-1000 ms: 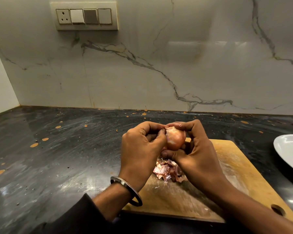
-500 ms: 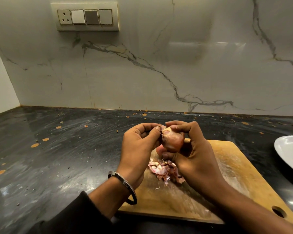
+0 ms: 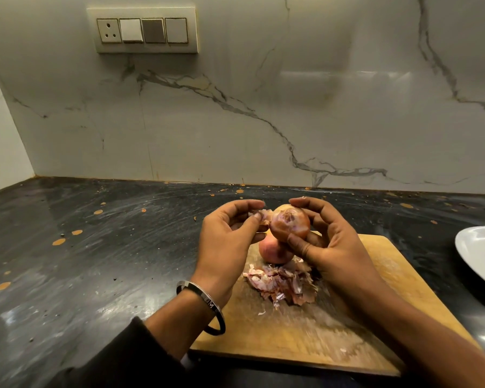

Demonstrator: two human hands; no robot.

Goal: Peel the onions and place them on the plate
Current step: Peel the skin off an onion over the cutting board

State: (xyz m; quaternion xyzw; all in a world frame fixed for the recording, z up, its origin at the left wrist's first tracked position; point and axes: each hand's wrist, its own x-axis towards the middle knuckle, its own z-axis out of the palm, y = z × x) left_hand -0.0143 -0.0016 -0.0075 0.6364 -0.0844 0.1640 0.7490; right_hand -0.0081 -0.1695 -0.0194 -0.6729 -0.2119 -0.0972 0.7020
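Since half a second before, both hands had parted slightly, baring a second onion [image 3: 275, 252] on the cutting board [image 3: 375, 317] near its far edge. Above it, the right hand [image 3: 328, 242] gripped the onion [image 3: 290, 226]; the left hand [image 3: 230, 236] pinched a skin flap [image 3: 263, 215]. Peels [image 3: 282, 284] lay mid-board, the plate [image 3: 476, 253] well right on the counter [image 3: 95, 261].
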